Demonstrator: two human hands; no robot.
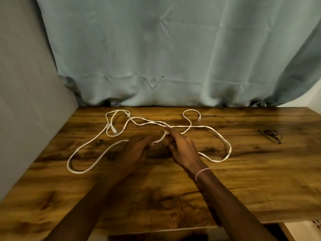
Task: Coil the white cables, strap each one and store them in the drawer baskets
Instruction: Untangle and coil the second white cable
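Sprawled uncoiled across the middle of the wooden tabletop point(243, 180), white cables point(149, 121) in wide, tangled loops, thin and pale, small plugs point(199, 118) at the ends. Over the crossing strands, left hand point(137, 147) and right hand point(184, 148), motion-blurred, fingers stretched out and gripping nothing, tips touching cable. Far right, well apart, a thin black loop point(271, 135).
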